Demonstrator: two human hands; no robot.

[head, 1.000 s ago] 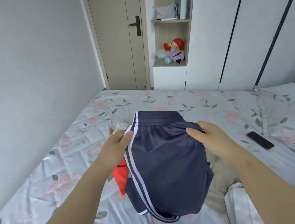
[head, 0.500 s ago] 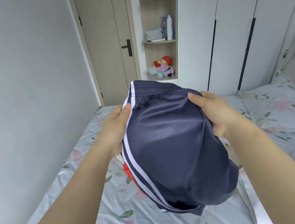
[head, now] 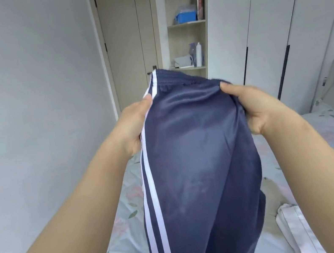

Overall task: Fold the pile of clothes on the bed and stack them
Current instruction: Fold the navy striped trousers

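Navy shorts [head: 193,166] with 2 white side stripes, hanging

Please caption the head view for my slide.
Navy striped trousers held by the waistband in the left hand and right hand, above the bed.

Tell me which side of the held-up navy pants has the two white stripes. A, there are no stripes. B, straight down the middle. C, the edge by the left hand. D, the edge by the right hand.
C: the white stripes run down the navy pants along the edge that the left hand pinches, while the right hand holds plain navy cloth.
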